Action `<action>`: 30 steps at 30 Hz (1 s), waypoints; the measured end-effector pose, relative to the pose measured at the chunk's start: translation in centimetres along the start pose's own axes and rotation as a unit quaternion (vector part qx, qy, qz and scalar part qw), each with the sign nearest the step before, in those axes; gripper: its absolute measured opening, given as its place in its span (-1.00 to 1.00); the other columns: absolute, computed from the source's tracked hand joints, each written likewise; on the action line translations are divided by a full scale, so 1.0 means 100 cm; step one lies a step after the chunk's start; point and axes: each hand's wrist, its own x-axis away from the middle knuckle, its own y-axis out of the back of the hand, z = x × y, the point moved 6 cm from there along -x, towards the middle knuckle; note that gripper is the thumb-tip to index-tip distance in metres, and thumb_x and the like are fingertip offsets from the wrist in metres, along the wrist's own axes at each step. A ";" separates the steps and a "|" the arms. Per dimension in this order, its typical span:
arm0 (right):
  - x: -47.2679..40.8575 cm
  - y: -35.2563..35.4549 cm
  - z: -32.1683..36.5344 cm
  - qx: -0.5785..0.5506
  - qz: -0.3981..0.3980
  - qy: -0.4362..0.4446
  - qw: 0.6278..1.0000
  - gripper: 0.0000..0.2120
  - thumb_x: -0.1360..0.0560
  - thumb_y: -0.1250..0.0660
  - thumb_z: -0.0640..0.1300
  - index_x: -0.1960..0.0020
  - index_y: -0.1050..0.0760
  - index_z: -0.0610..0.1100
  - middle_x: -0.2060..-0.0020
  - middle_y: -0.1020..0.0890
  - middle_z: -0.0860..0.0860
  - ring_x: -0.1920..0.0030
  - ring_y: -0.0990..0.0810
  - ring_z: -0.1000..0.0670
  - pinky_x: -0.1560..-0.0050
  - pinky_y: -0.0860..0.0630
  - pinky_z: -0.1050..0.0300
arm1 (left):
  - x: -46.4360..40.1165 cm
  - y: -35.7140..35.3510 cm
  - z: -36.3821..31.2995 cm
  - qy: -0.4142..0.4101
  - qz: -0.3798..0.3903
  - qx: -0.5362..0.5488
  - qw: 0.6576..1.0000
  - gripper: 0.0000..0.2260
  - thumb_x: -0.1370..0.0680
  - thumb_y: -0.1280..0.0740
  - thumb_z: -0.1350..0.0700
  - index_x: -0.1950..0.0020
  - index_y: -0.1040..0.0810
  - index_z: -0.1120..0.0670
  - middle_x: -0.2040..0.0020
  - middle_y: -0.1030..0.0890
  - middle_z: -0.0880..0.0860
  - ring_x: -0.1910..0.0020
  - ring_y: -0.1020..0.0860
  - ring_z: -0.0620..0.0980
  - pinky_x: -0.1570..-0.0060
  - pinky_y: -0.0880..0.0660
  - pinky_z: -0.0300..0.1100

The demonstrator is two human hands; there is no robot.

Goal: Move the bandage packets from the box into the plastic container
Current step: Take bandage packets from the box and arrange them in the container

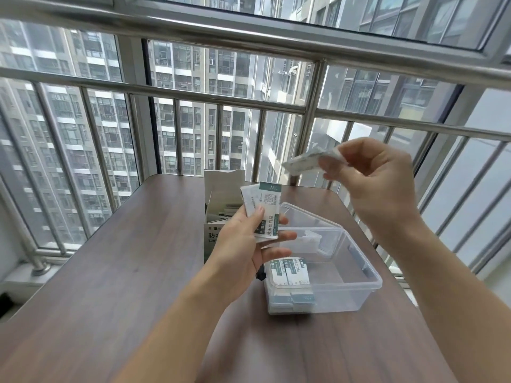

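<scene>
My left hand [249, 244] holds a small stack of white-and-green bandage packets [265, 210] above the near-left corner of the clear plastic container [359, 272]. My right hand [378, 183] is raised high above the container and pinches one blurred packet [309, 160] between thumb and fingers. Several packets [290, 272] lie in the container's left end. The open cardboard box [218, 200] stands upright just behind my left hand, with more packets showing inside it.
The container's clear lid [309, 217] is hinged back behind it. Everything sits on a brown wooden table [124, 272] that ends at a metal window railing [249, 100]. A small black object [260, 275] lies by the container's left wall.
</scene>
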 end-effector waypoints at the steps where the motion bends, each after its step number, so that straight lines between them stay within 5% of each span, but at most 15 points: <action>1: 0.011 -0.011 0.010 0.072 0.026 0.082 0.994 -0.91 -0.45 -0.52 -0.26 0.11 -0.62 -0.16 0.17 -0.70 -0.03 0.15 -0.70 0.01 0.08 -0.65 0.19 | 0.001 -0.002 0.001 0.005 0.002 0.008 1.000 -0.76 -0.73 -0.12 0.14 -0.24 -0.52 0.21 0.15 -0.66 0.15 0.28 -0.70 0.05 0.47 -0.59 -0.19; 3: 0.040 -0.044 0.013 0.225 0.108 0.200 0.947 -0.89 -0.44 -0.53 -0.28 0.14 -0.61 -0.16 0.10 -0.67 -0.01 0.06 -0.66 -0.01 0.02 -0.63 0.12 | 0.003 -0.007 0.002 0.004 0.018 0.018 1.000 -0.74 -0.74 -0.10 0.17 -0.23 -0.54 0.23 0.12 -0.64 0.17 0.26 -0.70 0.04 0.37 -0.63 -0.16; 5: 0.055 -0.064 0.000 0.287 0.157 0.218 0.920 -0.86 -0.42 -0.49 -0.34 0.16 -0.57 -0.17 0.08 -0.65 -0.01 0.03 -0.61 -0.07 0.04 -0.58 -0.02 | 0.004 -0.009 0.003 -0.009 0.031 0.013 0.999 -0.71 -0.73 -0.07 0.22 -0.25 -0.56 0.23 0.09 -0.66 0.16 0.21 -0.69 0.03 0.25 -0.65 -0.12; 8: 0.053 -0.066 -0.009 0.293 0.169 0.214 0.916 -0.87 -0.40 -0.44 -0.32 0.17 -0.53 -0.16 0.16 -0.65 -0.01 0.09 -0.60 -0.11 0.13 -0.56 -0.10 | 0.003 -0.008 0.003 -0.010 0.028 0.024 0.999 -0.71 -0.73 -0.07 0.22 -0.19 -0.59 0.21 0.12 -0.68 0.15 0.22 -0.69 0.02 0.23 -0.64 -0.12; 14: 0.060 -0.073 -0.004 0.410 0.168 0.289 0.848 -0.91 -0.36 -0.42 -0.29 0.24 -0.52 -0.18 0.32 -0.57 0.00 0.26 -0.55 -0.12 0.31 -0.53 -0.05 | 0.003 -0.008 0.006 0.015 0.038 0.092 0.995 -0.55 -0.73 -0.05 -0.06 -0.13 -0.59 0.25 0.14 -0.68 0.16 0.19 -0.68 0.02 0.21 -0.65 -0.12; 18: 0.057 -0.067 -0.006 0.292 0.212 0.188 0.914 -0.92 -0.41 -0.52 -0.09 0.15 -0.68 -0.08 0.14 -0.66 0.10 0.07 -0.62 0.04 0.05 -0.59 0.06 | 0.002 -0.004 0.003 0.000 0.029 0.040 0.999 -0.70 -0.73 -0.12 0.04 -0.23 -0.55 0.19 0.12 -0.66 0.12 0.23 -0.67 -0.02 0.24 -0.64 -0.16; 21: 0.037 -0.040 -0.011 0.136 0.114 0.039 0.983 -0.73 -0.45 -0.49 0.01 -0.12 -0.65 -0.02 -0.05 -0.67 0.12 -0.07 -0.65 0.12 -0.07 -0.64 0.10 | 0.000 -0.002 0.003 -0.003 0.042 0.005 0.999 -0.77 -0.70 -0.20 0.10 -0.29 -0.53 0.13 0.08 -0.63 0.10 0.24 -0.63 -0.03 0.36 -0.60 -0.17; 25: 0.020 -0.052 -0.030 0.049 0.171 -0.176 0.968 -0.38 -0.42 -0.44 0.27 -0.44 -0.37 0.22 -0.38 -0.45 0.11 -0.25 -0.58 0.02 -0.14 -0.62 -0.04 | 0.001 -0.008 0.003 -0.028 0.089 -0.074 0.993 -0.70 -0.65 -0.27 0.21 -0.37 -0.48 0.00 0.04 -0.60 0.07 0.21 -0.62 -0.04 0.44 -0.52 -0.22; 27: 0.024 -0.070 -0.024 0.104 0.216 -0.139 0.961 -0.40 -0.45 -0.47 0.22 -0.44 -0.40 0.16 -0.35 -0.48 0.13 -0.24 -0.56 0.07 -0.11 -0.60 0.10 | 0.004 -0.011 0.002 -0.057 0.109 -0.140 0.983 -0.65 -0.65 -0.26 0.30 -0.39 -0.44 0.00 0.02 -0.63 0.05 0.18 -0.60 -0.01 0.43 -0.50 -0.22; 30: 0.030 -0.091 -0.005 0.257 0.201 0.044 0.944 -0.66 -0.54 -0.44 -0.03 -0.30 -0.56 0.02 -0.10 -0.56 0.18 -0.06 -0.54 0.18 -0.12 -0.47 0.34 | 0.004 -0.007 -0.004 -0.099 0.079 -0.177 0.976 -0.66 -0.57 -0.21 0.52 -0.21 -0.45 0.14 0.21 -0.63 0.06 0.36 -0.57 -0.03 0.46 -0.47 -0.22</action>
